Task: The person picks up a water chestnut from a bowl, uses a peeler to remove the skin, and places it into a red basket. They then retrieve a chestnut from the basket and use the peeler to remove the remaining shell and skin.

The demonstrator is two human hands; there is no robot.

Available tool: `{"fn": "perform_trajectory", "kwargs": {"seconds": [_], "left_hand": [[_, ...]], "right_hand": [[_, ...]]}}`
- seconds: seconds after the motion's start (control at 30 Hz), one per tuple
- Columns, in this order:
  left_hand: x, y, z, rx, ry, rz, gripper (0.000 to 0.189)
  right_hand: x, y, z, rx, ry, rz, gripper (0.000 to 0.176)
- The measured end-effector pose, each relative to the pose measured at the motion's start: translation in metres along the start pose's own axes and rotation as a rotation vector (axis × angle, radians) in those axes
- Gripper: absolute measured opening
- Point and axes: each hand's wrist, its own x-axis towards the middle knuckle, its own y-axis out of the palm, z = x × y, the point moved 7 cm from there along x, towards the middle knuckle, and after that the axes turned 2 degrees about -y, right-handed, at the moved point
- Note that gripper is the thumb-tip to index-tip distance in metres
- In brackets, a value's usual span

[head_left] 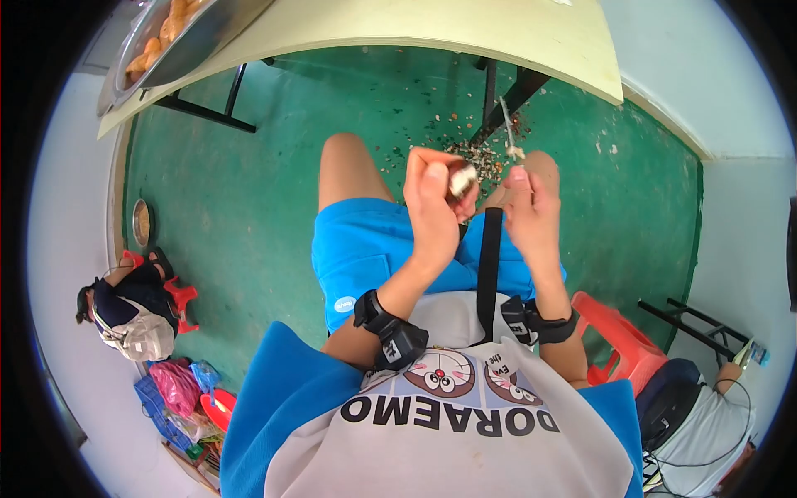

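Note:
I sit looking down at my lap in blue shorts. My left hand [432,199] is raised over my knees with its fingers closed around a small rounded brown and white thing [462,177]. Just to its right, my right hand [531,212] grips a thin pale tool [508,129] that points up and away from me. The two hands are close together, almost touching. Both wrists wear black bands.
A pale table [465,33] stands ahead with a metal tray of orange-brown pieces [158,37]. Small scraps [477,153] litter the green floor under it. One person sits low at the left [133,307], another at the right [706,407], by a red stool [627,344].

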Motion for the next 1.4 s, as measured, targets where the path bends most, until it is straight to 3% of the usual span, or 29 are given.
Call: {"fn": "perform_trajectory", "kwargs": {"seconds": [0.1,0.17,0.23,0.33,0.4,0.47,0.53,0.7,0.77,1.0,1.07,1.3,1.37,1.4], "left_hand": [[0.013,-0.006,0.019,-0.209,-0.253,0.018,0.032],[0.014,-0.002,0.023,-0.263,-0.323,0.053,0.031],[0.012,0.004,0.027,-0.398,-0.413,0.131,0.033],[0.012,0.003,0.031,-0.482,-0.487,0.104,0.035],[0.014,0.003,0.031,-0.468,-0.508,0.119,0.035],[0.015,0.003,0.03,-0.456,-0.525,0.131,0.035],[0.014,-0.01,0.034,-0.3,-0.546,-0.033,0.035],[0.013,-0.012,0.036,-0.287,-0.535,0.083,0.036],[0.012,-0.019,0.035,-0.283,-0.527,-0.182,0.035],[0.014,-0.016,0.025,-0.246,-0.498,-0.002,0.022],[0.013,-0.015,0.022,-0.194,-0.476,-0.074,0.023],[0.009,-0.009,0.01,-0.064,-0.311,-0.094,0.021],[0.002,-0.004,0.01,-0.101,-0.306,-0.037,0.017],[0.001,-0.002,0.01,-0.12,-0.304,-0.033,0.016]], "right_hand": [[-0.004,-0.002,0.004,0.074,0.027,0.063,0.031],[-0.007,-0.004,0.007,-0.081,-0.117,0.055,0.03],[-0.011,-0.003,0.008,-0.094,-0.138,0.051,0.029],[-0.022,0.0,0.026,-0.159,-0.262,0.012,0.027],[-0.028,0.003,0.033,-0.336,-0.308,0.026,0.026],[-0.031,0.004,0.033,-0.324,-0.421,0.012,0.025],[-0.034,0.008,0.036,-0.391,-0.548,0.044,0.026],[-0.037,0.014,0.044,-0.512,-0.677,0.044,0.028],[-0.039,0.016,0.049,-0.563,-0.736,0.049,0.029],[-0.039,0.017,0.05,-0.614,-0.727,0.026,0.028],[-0.036,0.014,0.044,-0.524,-0.601,0.012,0.027],[-0.028,0.013,0.041,-0.352,-0.463,0.041,0.023],[-0.01,-0.002,0.029,-0.307,-0.221,-0.011,0.023],[-0.007,-0.008,0.026,-0.247,-0.24,-0.057,0.026]]}}
